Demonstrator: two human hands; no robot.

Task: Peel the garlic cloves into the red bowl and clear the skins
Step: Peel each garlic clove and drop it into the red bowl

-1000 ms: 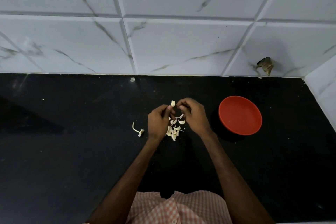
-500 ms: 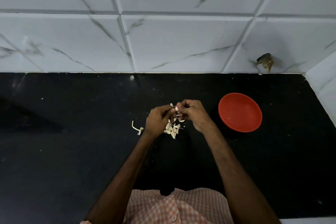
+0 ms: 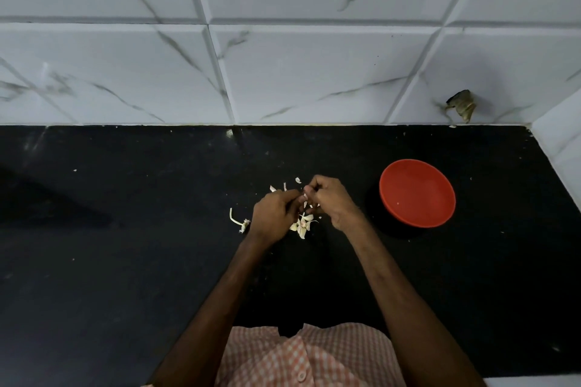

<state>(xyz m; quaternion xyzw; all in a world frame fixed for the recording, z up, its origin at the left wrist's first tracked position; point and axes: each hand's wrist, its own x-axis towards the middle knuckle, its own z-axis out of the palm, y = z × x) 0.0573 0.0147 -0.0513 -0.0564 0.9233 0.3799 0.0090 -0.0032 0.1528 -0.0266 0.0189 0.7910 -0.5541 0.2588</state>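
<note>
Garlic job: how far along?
Done: some peeling; skins lie on the counter, yet the bowl looks empty bar a pale speck. In hand: left hand and right hand pinch a clove between them. Left: drop it in the bowl, clear the skins.

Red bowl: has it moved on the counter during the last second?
No. The red bowl sits just as far from the wall corner and the garlic stem as before; only the view shifted slightly.
</note>
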